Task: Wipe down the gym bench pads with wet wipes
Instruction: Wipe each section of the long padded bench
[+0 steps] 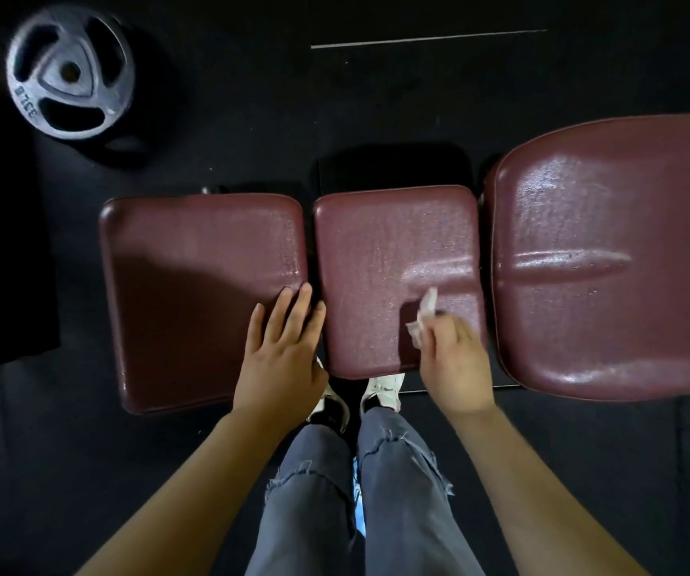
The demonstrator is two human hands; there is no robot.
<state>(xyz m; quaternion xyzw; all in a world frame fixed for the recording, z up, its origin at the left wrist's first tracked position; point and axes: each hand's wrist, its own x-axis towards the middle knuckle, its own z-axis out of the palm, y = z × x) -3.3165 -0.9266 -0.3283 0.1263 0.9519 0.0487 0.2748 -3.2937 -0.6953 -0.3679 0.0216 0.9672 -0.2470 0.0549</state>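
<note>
The right hand [453, 359] pinched a crumpled white wet wipe [423, 315] on the shiny dark-red middle bench pad [380, 259]. The left hand [283, 347] lay flat beside that pad. The small wipe could dry out, leaving streaks.

A single head-worn wide-angle view looks almost straight down from standing height, close above the middle bench pad [393, 259]. The wearer's forearms and legs enter from the bottom edge below that pad; the frame's edges bow outward.
</note>
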